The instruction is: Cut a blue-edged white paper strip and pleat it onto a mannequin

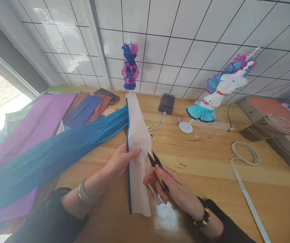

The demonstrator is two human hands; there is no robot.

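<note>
A long pale strip (138, 131) of thin paper or cloth, edged in blue along its left side, runs up the middle of the table. My left hand (121, 159) grips its left edge, the thumb lying on top and the fingers underneath. In my right hand (172, 184) is a pair of thread snips (155, 166) with black blades and a yellow part. The blades are apart, their tips close to the strip's right edge. A narrow white offcut (155, 195) shows under my right fingers; whether they hold it I cannot tell.
A blue crinkled sheet (64, 152) and a purple sheet (51, 114) spread over the left side. Two dressed doll stands, one dark blue and pink (130, 72), one turquoise (201, 113), are at the back. A tape roll (245, 153) and clear container (268, 128) are at right.
</note>
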